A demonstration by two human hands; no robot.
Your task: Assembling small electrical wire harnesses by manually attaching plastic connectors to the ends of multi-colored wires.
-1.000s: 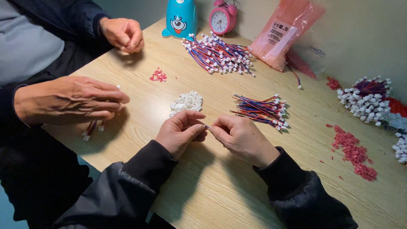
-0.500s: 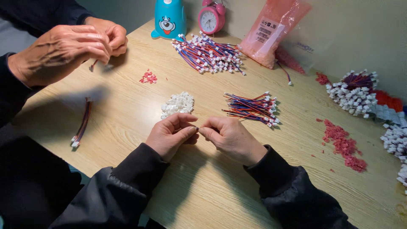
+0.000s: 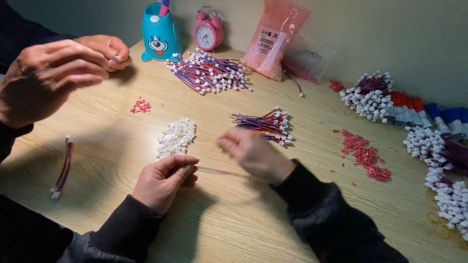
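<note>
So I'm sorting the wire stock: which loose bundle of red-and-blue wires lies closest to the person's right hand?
The small bundle at mid-table, just beyond the right hand. The big bundle lies far back by the clock.

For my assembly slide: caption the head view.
Left hand and right hand stretch a thin wire lead beside a pile of small white plastic connectors on a wooden table.

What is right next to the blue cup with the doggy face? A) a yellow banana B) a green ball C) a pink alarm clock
C: a pink alarm clock stands just beside the blue cup at the far edge of the wooden table.
</note>
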